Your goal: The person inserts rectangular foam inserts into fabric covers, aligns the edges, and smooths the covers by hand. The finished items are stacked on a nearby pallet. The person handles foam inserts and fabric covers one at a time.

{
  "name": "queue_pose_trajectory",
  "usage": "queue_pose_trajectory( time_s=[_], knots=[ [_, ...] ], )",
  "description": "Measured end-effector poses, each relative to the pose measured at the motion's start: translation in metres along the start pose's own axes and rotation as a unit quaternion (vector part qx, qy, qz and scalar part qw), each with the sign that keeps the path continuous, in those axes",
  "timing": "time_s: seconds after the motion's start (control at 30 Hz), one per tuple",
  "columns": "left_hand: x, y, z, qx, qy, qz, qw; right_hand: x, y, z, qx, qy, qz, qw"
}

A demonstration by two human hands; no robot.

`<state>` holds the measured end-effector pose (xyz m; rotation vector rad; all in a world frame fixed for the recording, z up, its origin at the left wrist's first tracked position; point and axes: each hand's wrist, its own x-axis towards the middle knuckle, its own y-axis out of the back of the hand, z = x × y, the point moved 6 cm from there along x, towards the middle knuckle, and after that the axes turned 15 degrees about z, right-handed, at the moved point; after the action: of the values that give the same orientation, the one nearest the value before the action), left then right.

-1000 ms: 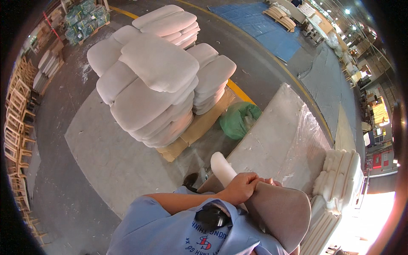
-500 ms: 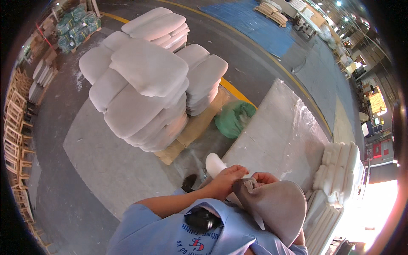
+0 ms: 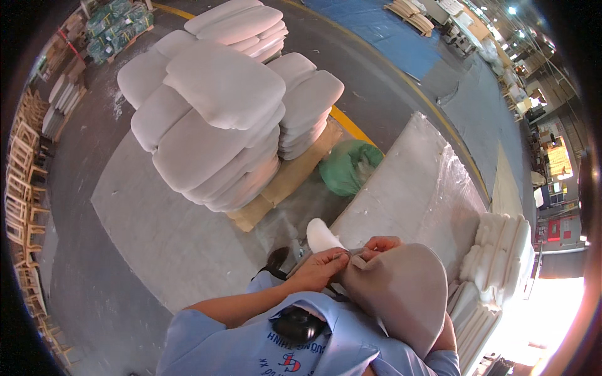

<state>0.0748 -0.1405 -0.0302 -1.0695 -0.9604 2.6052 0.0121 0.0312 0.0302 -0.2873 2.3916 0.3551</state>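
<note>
A grey-brown fabric cushion (image 3: 404,294) with a rounded outline leans against my chest and right forearm. My left hand (image 3: 321,266) is closed, pinching the cushion's narrow end between thumb and fingers. Close beside it, my right hand (image 3: 379,246) grips the same end, with its lower part hidden behind the fabric. Folds gather in the cushion where the hands meet. A soft white padded piece (image 3: 322,235) sticks out just beyond my left hand; whether it joins the cushion is hidden.
Tall stacks of pale cushions (image 3: 219,84) stand ahead on brown cardboard (image 3: 254,213). A green plastic bag (image 3: 345,168) lies beside a plastic-covered table (image 3: 401,182). White padded pieces (image 3: 495,254) are piled at right. Wooden chair frames (image 3: 22,185) line the far left.
Both hands have shifted slightly left with the cushion's pinched end. More of my right hand shows above the fabric, and the cushion has turned a little. The view has moved slightly.
</note>
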Motion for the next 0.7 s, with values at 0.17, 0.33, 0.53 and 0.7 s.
queue_pose_trajectory(
  time_s=[0.17, 0.33, 0.53, 0.7],
  knots=[
    [-0.001, 0.02, 0.022, 0.049, -0.102, 0.167, 0.979, 0.031, -0.025, -0.023, -0.171, 0.162, 0.053, 0.97],
    [0.002, 0.06, 0.032, 0.036, -0.118, 0.227, 0.966, 0.043, -0.06, -0.061, -0.241, 0.297, 0.045, 0.923],
    [0.024, 0.111, 0.027, 0.228, -0.216, 0.355, 0.881, 0.088, -0.1, -0.061, -0.225, 0.367, -0.063, 0.9],
    [0.049, 0.119, 0.004, 0.309, -0.243, 0.36, 0.846, 0.171, -0.094, 0.008, -0.036, 0.279, -0.119, 0.952]
  ],
)
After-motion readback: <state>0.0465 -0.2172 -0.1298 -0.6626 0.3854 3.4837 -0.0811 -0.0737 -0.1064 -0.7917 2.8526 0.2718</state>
